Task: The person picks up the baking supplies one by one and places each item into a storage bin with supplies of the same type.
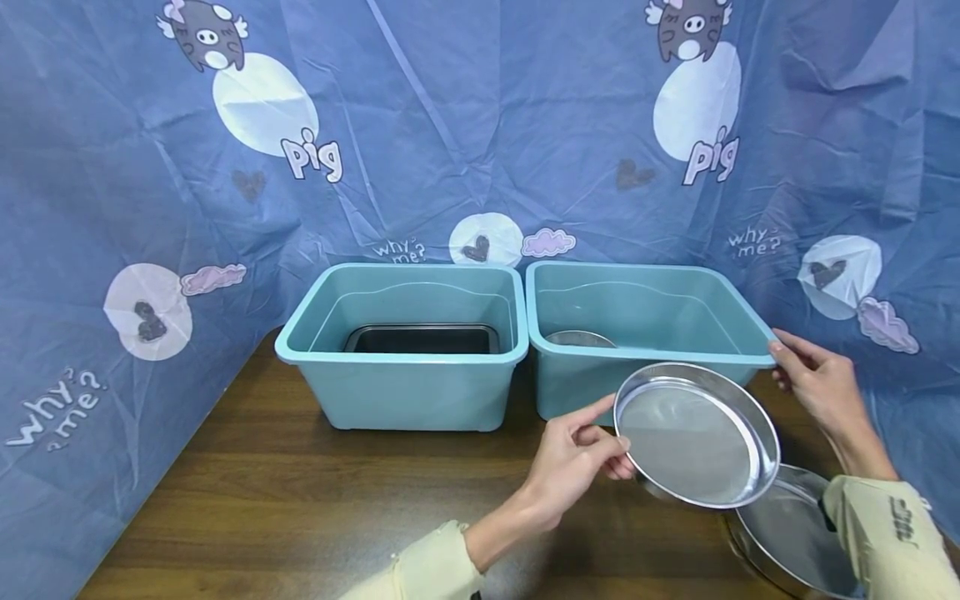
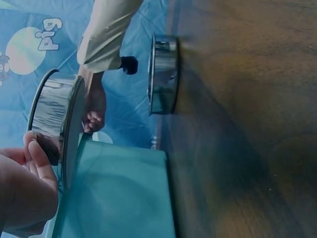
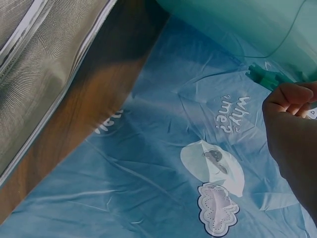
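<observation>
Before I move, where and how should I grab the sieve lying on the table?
I'd pinch the lower sieve by its side wall, coming from its left. That wall stands straight up off the table, and in the head view the right sleeve covers part of its right edge. The left hand would likely need to set down the raised sieve first.

Raised round sieve, tilted, before teal bin

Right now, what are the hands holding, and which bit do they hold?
The left hand pinches a round metal sieve at its left edge. The right hand grips the right blue-green bin by its rim's near right corner.
</observation>
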The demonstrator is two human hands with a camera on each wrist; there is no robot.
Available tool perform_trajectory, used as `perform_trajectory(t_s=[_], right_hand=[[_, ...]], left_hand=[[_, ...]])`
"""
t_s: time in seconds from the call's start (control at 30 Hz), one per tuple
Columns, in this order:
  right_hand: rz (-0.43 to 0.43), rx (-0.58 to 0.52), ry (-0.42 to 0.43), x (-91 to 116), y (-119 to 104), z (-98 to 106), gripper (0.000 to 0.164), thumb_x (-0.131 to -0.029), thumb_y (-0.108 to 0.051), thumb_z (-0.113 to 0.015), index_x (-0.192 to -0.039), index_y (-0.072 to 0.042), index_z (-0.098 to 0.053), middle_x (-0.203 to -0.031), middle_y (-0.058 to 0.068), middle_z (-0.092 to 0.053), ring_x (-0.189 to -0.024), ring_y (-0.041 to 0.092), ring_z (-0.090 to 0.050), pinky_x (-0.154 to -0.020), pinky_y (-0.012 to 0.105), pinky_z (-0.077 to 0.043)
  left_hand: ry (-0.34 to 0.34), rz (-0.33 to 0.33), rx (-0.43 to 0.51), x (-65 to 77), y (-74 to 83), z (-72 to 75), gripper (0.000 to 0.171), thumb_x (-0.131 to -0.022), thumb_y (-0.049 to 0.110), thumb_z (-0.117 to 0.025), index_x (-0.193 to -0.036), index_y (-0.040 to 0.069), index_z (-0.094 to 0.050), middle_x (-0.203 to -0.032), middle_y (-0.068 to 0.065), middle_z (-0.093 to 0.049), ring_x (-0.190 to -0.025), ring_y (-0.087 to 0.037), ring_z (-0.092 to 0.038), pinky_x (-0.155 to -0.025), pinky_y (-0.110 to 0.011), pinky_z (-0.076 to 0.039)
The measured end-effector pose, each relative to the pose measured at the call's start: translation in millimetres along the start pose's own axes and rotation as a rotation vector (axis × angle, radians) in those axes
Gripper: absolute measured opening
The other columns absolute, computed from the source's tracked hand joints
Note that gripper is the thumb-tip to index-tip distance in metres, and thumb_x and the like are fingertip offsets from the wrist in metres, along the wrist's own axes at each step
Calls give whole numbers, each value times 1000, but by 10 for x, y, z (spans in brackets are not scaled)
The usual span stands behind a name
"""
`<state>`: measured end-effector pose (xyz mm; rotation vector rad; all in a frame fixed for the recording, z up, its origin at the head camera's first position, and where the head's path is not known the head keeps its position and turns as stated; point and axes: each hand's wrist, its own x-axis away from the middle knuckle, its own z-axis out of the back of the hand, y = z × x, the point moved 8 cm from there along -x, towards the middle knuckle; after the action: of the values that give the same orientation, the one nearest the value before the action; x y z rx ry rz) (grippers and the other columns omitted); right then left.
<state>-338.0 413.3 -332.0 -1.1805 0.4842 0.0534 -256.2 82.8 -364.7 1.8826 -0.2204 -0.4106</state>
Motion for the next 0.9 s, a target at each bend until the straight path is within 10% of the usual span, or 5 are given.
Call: perform_trajectory(t_s=[0.9], right_hand=[[-13, -24, 3, -5, 12, -2, 26, -104, -14, -64, -113, -37, -72, -68, -12, -62, -58, 0, -56, -52, 14, -46]], left_hand=[[-12, -55, -18, -163, 247, 81, 55, -97, -5, -63, -150, 0, -51, -84, -17, -73, -68, -8, -69, -68, -20, -57]])
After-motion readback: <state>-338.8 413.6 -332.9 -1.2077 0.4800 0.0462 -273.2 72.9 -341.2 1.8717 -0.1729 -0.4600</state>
